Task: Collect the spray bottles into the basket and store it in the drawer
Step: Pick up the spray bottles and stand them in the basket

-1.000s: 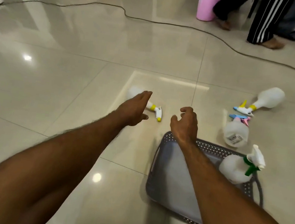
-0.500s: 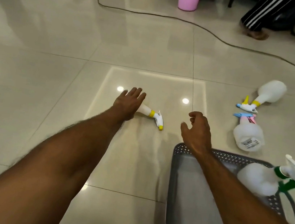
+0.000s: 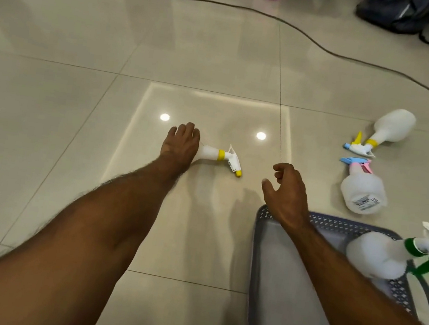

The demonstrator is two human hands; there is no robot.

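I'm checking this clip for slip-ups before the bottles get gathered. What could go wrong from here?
1. The left hand covers the body of the yellow-collared spray bottle lying on glossy tile; a loose grip might let it slide away.
2. The green-trigger spray bottle lies across the gray basket rim, nozzle overhanging; a nudge may tip it out.
3. The right hand hovers empty over the basket corner and could bump it.

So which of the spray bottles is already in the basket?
The green-triggered spray bottle, lying against the grey basket's right side. The other three lie on the floor; the left hand covers one.
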